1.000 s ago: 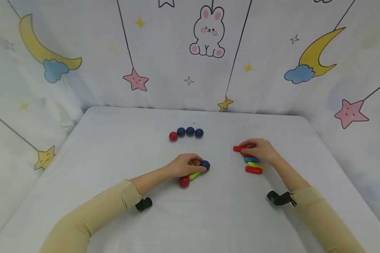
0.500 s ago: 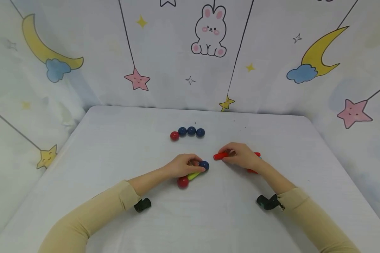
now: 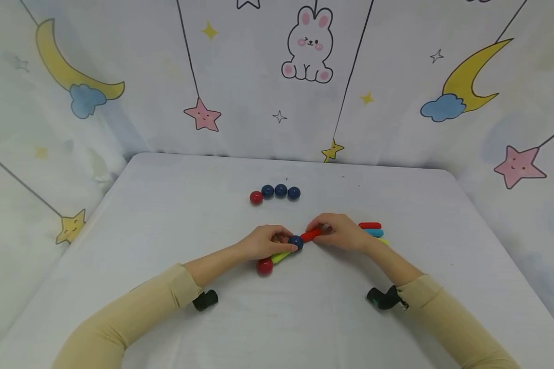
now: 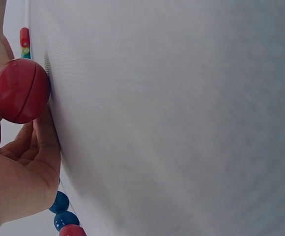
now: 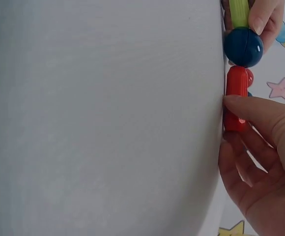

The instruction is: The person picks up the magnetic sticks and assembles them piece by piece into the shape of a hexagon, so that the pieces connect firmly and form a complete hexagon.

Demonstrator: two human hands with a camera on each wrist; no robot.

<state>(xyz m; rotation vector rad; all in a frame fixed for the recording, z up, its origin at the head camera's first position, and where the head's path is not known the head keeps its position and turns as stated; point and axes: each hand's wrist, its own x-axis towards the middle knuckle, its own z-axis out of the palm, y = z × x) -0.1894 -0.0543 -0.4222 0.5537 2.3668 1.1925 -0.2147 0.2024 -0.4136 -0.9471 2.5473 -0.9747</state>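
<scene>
A chain of magnetic building pieces lies near the table's middle: a red ball (image 3: 264,266), a yellow-green rod (image 3: 280,257) and a dark blue ball (image 3: 296,242). My left hand (image 3: 262,242) pinches the blue ball between thumb and fingers. With thumb and fingers, my right hand (image 3: 340,232) grips a red rod (image 3: 310,235). In the right wrist view, the end of this red rod (image 5: 237,78) meets the blue ball (image 5: 243,46), opposite the yellow-green rod (image 5: 240,12). The left wrist view shows the chain's red ball (image 4: 21,91) up close.
Behind the hands sit a loose red ball (image 3: 256,198) and several blue balls (image 3: 280,190) in a row. Past the right hand lie another red rod (image 3: 370,225), a blue rod (image 3: 374,232) and a partly hidden yellow-green rod (image 3: 384,241). A printed cloth backs the white table (image 3: 189,184).
My right hand took a red rod from the group on the right and carried it left to the blue ball. My left hand has stayed on the ball almost unmoved.
</scene>
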